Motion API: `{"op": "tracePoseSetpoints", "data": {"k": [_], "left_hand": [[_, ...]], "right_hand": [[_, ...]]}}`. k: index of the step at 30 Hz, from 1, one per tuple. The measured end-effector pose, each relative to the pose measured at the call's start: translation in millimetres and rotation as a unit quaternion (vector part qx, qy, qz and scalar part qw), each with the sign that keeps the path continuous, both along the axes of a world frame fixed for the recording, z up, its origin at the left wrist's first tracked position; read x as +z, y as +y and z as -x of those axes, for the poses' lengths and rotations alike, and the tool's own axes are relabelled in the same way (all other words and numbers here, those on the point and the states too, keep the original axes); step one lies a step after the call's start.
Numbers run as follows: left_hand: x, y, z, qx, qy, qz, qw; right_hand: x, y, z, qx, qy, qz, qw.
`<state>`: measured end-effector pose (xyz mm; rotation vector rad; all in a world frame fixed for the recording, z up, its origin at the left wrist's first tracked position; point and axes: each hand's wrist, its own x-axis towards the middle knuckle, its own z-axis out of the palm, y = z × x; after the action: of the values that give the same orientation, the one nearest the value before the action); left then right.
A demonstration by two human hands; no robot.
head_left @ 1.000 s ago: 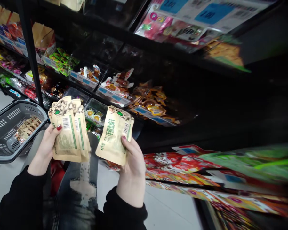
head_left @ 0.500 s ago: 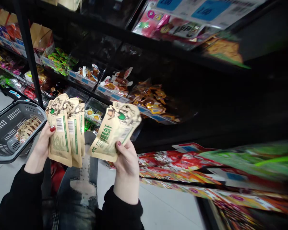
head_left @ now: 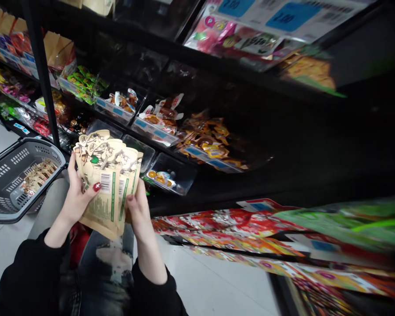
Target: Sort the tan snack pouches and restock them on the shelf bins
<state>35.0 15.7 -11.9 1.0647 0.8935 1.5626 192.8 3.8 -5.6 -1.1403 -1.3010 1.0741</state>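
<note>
Several beige snack packets with green print, barcodes and a cartoon figure are gathered upright in one overlapping stack above my lap. My left hand is closed on the stack's left side, its red-nailed thumb lying across the front packet. At the right edge my right hand grips the same stack, with the thumb in front and the other fingers hidden behind. A grey shopping basket stands to the left of my hands. Inside it lies a row of small packets of similar beige colour.
Dark shelves hold clear bins of wrapped snacks in front of me. A bin of egg-shaped sweets sits just right of the packets. Rows of red and green bags line the right. A black shelf post rises behind the basket.
My right hand has moved left, bringing its packets against those in my left hand. The two separate groups now form one stack. My left hand has shifted slightly right.
</note>
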Motion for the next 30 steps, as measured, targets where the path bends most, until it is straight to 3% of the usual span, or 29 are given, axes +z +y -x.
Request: {"op": "tracePoseSetpoints", "data": {"k": [3,7,10,15,20,24,30], "left_hand": [[0.0,-1.8,-5.3,0.028,0.031,0.016,0.999],[1.5,-1.0,-5.3,0.053,0.031,0.028,0.998],[5.3,-0.3,-2.7,0.051,-0.018,0.081,0.995],[9.2,-1.3,4.7,-0.105,-0.139,0.206,0.963],[5.7,-3.7,10.3,-0.153,-0.161,0.219,0.95],[5.9,-4.7,6.2,-0.163,-0.18,0.218,0.945],[7.6,-4.7,-2.2,-0.077,-0.169,0.24,0.953]], "right_hand": [[2.1,-1.6,10.6,0.05,0.077,0.042,0.995],[5.6,0.7,18.6,0.03,0.138,0.113,0.983],[6.1,2.7,18.0,0.031,0.158,0.126,0.979],[3.3,2.3,14.6,0.077,0.132,0.114,0.982],[-4.3,6.1,10.3,0.087,0.074,0.102,0.988],[-9.2,12.3,6.9,0.043,-0.022,0.044,0.998],[-1.3,4.5,9.9,-0.123,-0.094,-0.091,0.984]]}}
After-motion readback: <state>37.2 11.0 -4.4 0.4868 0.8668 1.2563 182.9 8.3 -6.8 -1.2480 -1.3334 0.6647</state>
